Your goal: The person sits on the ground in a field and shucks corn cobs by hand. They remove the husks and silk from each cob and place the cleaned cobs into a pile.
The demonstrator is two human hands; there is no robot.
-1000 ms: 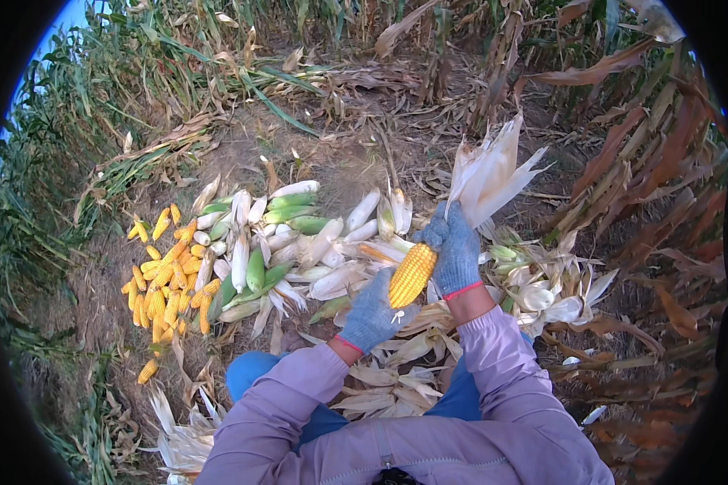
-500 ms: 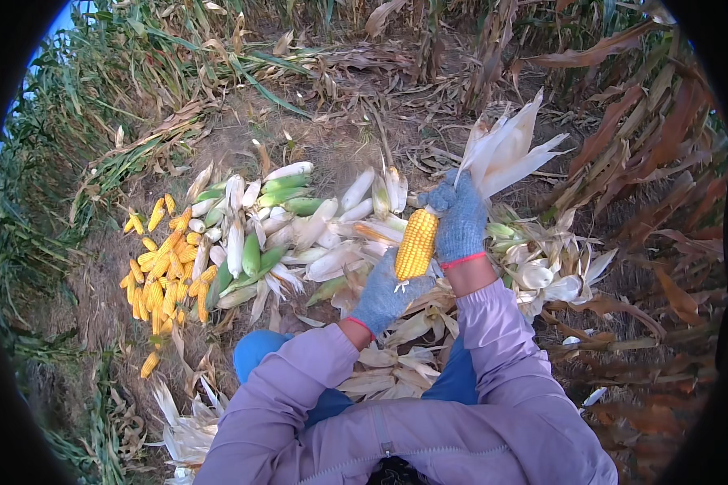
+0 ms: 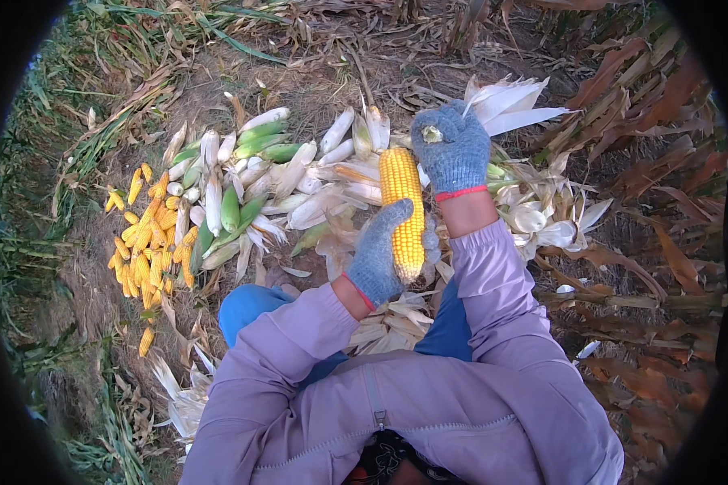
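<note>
My left hand (image 3: pixel 378 253), in a grey knit glove, is wrapped round a bare yellow corn cob (image 3: pixel 402 206) held upright over my lap. Close beside the cob's top, my right hand (image 3: pixel 453 149), gloved the same way, is closed on a pale corn husk (image 3: pixel 515 103) whose leaves fan out to the right. A cut stalk stub pokes from that fist. Cob and husk are apart. Beyond my left hand lies a heap of unpeeled corn ears (image 3: pixel 255 182) in white and green husks.
Peeled yellow cobs (image 3: pixel 148 238) are piled on the soil at the left. Loose husks (image 3: pixel 554 214) lie right of my right forearm, and more husks (image 3: pixel 388 327) sit between my knees. Dry corn stalks (image 3: pixel 655 105) stand along the right side, with green ones at the left.
The cob has come off its husk. My left hand now holds it fully, while my right hand has moved slightly up and away with the husk.
</note>
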